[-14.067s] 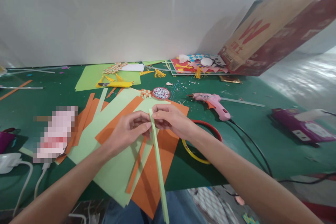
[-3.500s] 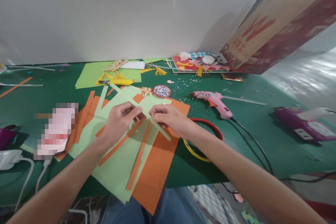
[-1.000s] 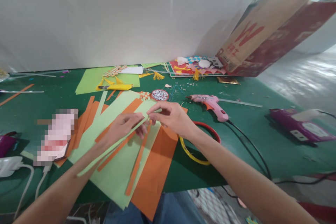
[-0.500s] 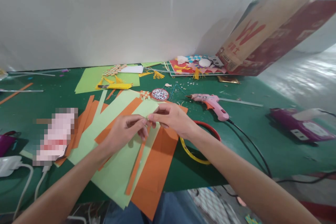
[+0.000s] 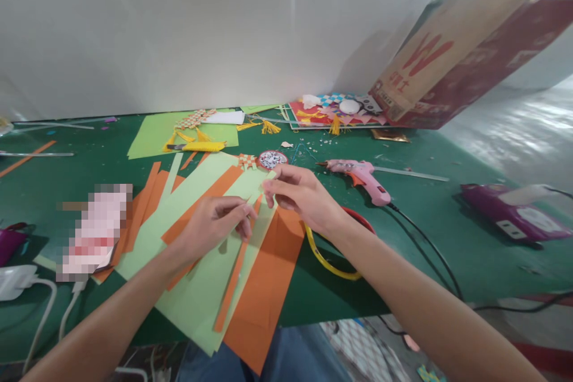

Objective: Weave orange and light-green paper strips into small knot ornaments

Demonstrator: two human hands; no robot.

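My right hand (image 5: pixel 298 194) pinches a narrow light green paper strip (image 5: pixel 271 175) between thumb and fingers. Slightly lower, my left hand (image 5: pixel 219 221) is closed with thumb against forefinger; what lies in its pinch is too small to make out. Both hands hover over light green paper sheets (image 5: pixel 192 304) and orange paper (image 5: pixel 264 286). A narrow orange paper strip (image 5: pixel 230 292) runs from the near edge of the sheets up to my left fingertips; I cannot tell whether they touch it.
A pink glue gun (image 5: pixel 364 179), rings of tape (image 5: pixel 329 265) and a purple power strip (image 5: pixel 514 212) lie to the right. A yellow cutter (image 5: pixel 203 147) and a round tray of beads (image 5: pixel 273 160) lie beyond the sheets. A phone (image 5: pixel 96 230) charges at left; a paper bag (image 5: pixel 430 65) stands back right.
My right hand has moved up and to the right, away from my left, showing the green strip between them. My left hand has barely moved.
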